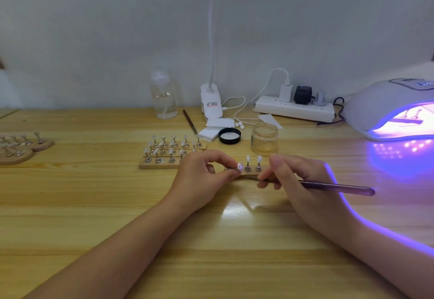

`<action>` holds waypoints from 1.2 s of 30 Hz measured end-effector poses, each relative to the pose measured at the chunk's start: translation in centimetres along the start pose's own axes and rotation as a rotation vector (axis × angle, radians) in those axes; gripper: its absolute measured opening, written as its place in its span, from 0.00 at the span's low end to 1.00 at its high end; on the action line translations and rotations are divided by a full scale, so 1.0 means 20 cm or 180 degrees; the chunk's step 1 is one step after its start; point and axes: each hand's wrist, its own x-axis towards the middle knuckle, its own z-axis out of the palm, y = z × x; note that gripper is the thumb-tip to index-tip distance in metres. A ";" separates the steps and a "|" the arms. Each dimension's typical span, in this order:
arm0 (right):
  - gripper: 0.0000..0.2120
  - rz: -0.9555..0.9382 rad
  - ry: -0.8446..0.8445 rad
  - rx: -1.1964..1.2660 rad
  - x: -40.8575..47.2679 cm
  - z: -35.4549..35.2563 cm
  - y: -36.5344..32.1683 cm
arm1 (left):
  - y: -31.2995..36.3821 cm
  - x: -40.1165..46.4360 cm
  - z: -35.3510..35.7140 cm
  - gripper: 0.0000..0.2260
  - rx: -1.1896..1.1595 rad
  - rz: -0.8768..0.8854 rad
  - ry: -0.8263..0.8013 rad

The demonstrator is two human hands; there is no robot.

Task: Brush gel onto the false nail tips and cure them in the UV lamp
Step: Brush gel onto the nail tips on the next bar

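Behind the jar (264,137), lamp clip (211,103) label's red print is unreadable.

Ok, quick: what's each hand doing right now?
Left hand: pinching a nail tip on its stand.
Right hand: gripping the brush.

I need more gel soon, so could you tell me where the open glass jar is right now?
In the head view, the open glass jar stands right of centre on the wooden table, beside its black lid and just behind the right hand.
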 end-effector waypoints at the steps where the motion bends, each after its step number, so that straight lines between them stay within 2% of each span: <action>1: 0.15 -0.0046 -0.0030 0.0006 0.00 0.00 0.00 | 0.00 0.00 0.00 0.07 0.0007 0.0000 0.0002; 7: 0.15 0.0075 0.0312 0.0129 0.01 0.00 0.01 | 0.00 0.00 0.00 0.07 -0.0029 0.0003 -0.0021; 10: 0.14 0.0028 0.0166 -0.0049 0.01 0.00 0.01 | -0.01 0.00 0.00 0.07 -0.0060 0.0026 -0.0042; 15: 0.17 0.0002 -0.0151 0.0153 -0.01 0.00 0.01 | -0.01 0.00 0.00 0.07 -0.0064 0.0029 -0.0008; 20: 0.16 -0.0018 0.0233 0.0232 0.01 0.00 0.02 | -0.01 0.00 0.00 0.07 -0.0117 0.0040 -0.0013; 25: 0.12 -0.0015 0.0055 0.0132 0.01 0.00 0.02 | -0.02 0.01 0.00 0.09 -0.0141 0.0010 0.0009; 29: 0.16 -0.0038 -0.0117 0.0299 -0.01 0.01 0.02 | -0.02 0.00 0.00 0.08 -0.0133 0.0005 0.0008; 34: 0.16 -0.0015 0.0236 0.0309 0.00 0.00 0.02 | -0.01 0.00 0.00 0.08 -0.0144 -0.0027 -0.0038; 36: 0.15 -0.0007 0.0183 0.0144 0.01 0.00 0.01 | 0.00 0.00 0.00 0.07 -0.0151 -0.0020 -0.0059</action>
